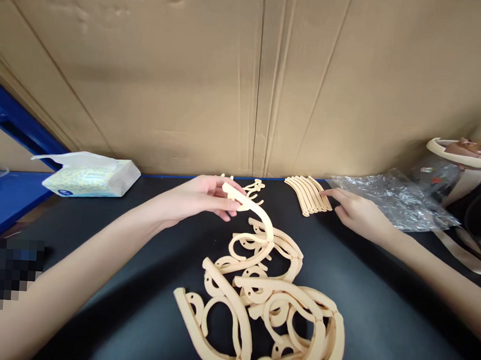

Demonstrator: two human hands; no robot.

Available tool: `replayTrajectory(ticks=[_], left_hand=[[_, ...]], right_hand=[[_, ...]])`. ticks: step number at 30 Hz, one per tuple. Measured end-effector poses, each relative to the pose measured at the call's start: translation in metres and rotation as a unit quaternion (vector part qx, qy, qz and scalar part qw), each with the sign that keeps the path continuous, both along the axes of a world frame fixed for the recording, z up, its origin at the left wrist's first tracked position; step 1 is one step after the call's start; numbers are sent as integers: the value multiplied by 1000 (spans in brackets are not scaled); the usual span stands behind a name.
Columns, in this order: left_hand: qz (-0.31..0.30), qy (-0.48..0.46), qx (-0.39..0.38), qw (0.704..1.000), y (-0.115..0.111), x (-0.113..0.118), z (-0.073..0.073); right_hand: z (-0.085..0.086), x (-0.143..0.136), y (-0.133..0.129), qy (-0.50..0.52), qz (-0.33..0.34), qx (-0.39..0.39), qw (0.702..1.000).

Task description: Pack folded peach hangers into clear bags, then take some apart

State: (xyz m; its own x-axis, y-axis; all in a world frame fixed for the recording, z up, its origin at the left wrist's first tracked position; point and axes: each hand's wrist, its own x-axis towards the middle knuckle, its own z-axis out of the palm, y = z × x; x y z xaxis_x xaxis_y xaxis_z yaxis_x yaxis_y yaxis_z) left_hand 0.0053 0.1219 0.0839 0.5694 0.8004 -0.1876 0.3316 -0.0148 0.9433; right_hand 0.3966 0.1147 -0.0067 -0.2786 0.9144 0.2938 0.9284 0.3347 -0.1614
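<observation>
My left hand [209,197] is closed around one end of a beige plastic folding hanger [267,222], with thumb and fingers pinching it. The rest of that hanger curves down to the right over the pile. My right hand [355,211] reaches to the back of the table. Its index finger is stretched out and touches the rightmost of several curved beige arms [307,195] laid side by side in a row; the other fingers are partly bent. Below my left hand lies a loose pile of folded beige hangers [243,332], overlapping one another. Small beige hook pieces [257,186] are partly hidden behind my left hand.
A tissue pack [89,176] sits at the back left, beside a blue metal frame [16,117]. Crumpled clear plastic [394,200] lies right of the row. A strapped pinkish item [466,153] is at the far right. Cardboard [169,78] stands behind the black table [136,293].
</observation>
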Motion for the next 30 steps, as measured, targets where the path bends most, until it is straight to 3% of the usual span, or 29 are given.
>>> replayTrajectory(ticks=[6, 11, 15, 16, 18, 20, 22, 24, 26, 30], left_hand=[[79, -101, 0, 992, -7, 7, 0], [119, -154, 24, 981, -11, 31, 5], [135, -175, 79, 972, -10, 55, 15], [140, -173, 118, 968, -10, 57, 18], [161, -159, 222, 948, -10, 57, 26], [181, -129, 298, 928, -11, 51, 32], [179, -95, 300, 932, -12, 46, 35], [154, -53, 277, 947, -14, 46, 33], [137, 4, 284, 949, -17, 50, 27], [152, 97, 338, 924, -25, 62, 8]], right_hand=[[10, -10, 4, 61, -9, -20, 998], [47, -64, -7, 183, 42, -28, 982], [84, -121, -24, 285, 143, -89, 944], [90, -130, -26, 351, 164, -100, 917], [99, -137, -24, 415, 165, -82, 891], [105, -134, -17, 395, 135, -2, 909], [108, -128, -10, 290, 97, 101, 947], [109, -126, -6, 188, 79, 152, 967], [108, -129, -6, 152, 85, 136, 975], [96, -136, -3, 189, 119, 48, 974]])
